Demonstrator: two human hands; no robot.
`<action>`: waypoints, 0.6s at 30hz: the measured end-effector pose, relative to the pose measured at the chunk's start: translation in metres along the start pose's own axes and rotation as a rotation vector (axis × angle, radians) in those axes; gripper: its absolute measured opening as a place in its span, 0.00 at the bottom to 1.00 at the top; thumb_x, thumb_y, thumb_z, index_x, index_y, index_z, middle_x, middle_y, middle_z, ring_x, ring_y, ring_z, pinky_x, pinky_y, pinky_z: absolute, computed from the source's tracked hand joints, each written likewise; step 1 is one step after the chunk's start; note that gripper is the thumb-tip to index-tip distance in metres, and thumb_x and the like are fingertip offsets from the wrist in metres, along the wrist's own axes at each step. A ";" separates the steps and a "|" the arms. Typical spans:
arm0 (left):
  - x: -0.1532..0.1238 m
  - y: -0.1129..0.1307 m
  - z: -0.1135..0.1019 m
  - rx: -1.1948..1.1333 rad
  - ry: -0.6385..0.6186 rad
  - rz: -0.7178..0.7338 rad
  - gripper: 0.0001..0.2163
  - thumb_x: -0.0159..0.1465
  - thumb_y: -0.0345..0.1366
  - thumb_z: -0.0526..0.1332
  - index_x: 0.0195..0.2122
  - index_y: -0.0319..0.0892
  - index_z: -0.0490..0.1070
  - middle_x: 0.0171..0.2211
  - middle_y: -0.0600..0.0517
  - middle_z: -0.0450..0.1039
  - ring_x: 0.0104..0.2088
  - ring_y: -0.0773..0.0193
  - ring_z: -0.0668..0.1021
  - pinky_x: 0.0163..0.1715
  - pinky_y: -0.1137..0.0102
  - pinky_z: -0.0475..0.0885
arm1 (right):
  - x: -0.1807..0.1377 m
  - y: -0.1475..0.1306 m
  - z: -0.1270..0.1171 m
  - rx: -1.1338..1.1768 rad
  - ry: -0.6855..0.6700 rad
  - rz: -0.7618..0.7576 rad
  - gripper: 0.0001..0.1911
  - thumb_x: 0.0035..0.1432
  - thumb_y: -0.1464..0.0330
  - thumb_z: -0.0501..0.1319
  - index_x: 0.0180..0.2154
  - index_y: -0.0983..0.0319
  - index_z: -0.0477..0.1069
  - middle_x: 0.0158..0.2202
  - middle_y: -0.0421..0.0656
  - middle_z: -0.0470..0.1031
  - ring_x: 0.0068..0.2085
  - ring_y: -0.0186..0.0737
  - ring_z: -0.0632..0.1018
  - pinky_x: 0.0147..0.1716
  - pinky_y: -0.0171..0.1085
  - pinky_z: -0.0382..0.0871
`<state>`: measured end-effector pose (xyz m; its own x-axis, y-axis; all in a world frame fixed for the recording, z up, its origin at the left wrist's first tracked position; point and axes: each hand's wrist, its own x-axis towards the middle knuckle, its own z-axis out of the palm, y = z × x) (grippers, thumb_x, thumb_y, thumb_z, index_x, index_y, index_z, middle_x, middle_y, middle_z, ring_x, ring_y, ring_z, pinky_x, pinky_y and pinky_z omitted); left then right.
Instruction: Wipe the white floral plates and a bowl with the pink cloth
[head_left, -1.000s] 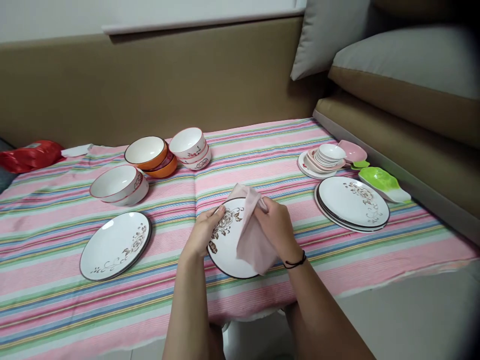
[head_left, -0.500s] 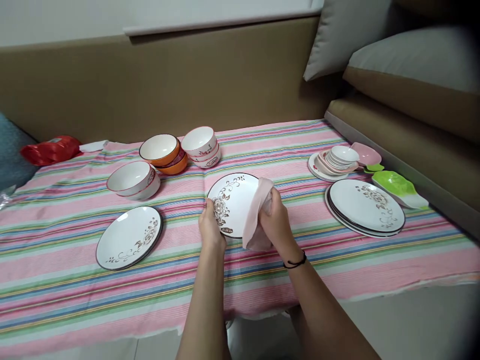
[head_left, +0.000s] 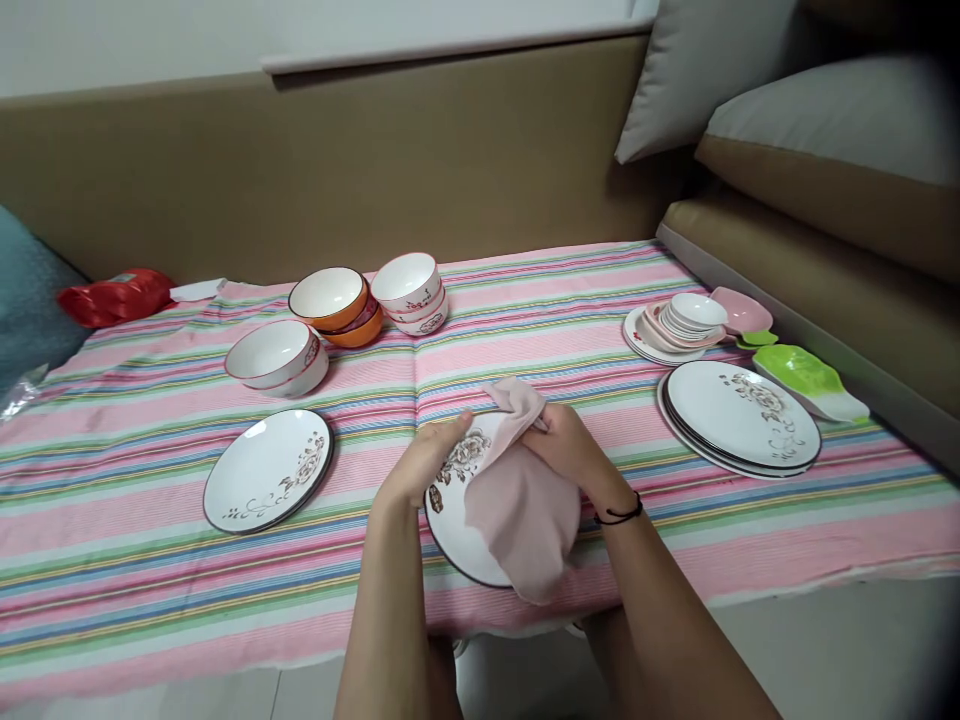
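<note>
The left hand (head_left: 421, 462) grips a plate (head_left: 454, 532), its wiping seemingly unfinished, as the right hand (head_left: 576, 450) clutches a cloth (head_left: 523, 505) over it, stacked plates (head_left: 724, 412) right of that hand.

Left fingers (head_left: 450, 432) hold floral plate (head_left: 456, 535) at its left edge. Right fingers (head_left: 561, 432) grip pink cloth (head_left: 525, 510), draped across plate's right side. Striped cover (head_left: 187, 610) below. Off left: low plate stack (head_left: 259, 470), three bowl stacks (head_left: 341, 300) behind. Off right: taller plate stack (head_left: 724, 410), small-dish stack (head_left: 686, 325) behind, green dish (head_left: 802, 372) just beside.
</note>
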<state>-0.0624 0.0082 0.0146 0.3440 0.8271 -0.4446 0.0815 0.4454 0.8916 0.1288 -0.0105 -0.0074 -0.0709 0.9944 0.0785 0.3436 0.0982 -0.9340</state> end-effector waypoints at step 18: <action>0.012 -0.009 0.021 -0.570 0.667 0.246 0.18 0.57 0.50 0.61 0.32 0.36 0.72 0.30 0.45 0.78 0.30 0.57 0.80 0.30 0.68 0.74 | 0.007 -0.010 0.016 0.208 0.440 0.216 0.17 0.56 0.55 0.56 0.38 0.62 0.70 0.37 0.46 0.75 0.40 0.45 0.75 0.37 0.38 0.68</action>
<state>-0.0388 0.0073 0.0031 -0.3363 0.8692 -0.3625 -0.4580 0.1854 0.8694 0.1096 -0.0053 -0.0033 0.3961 0.9178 -0.0257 0.1112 -0.0757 -0.9909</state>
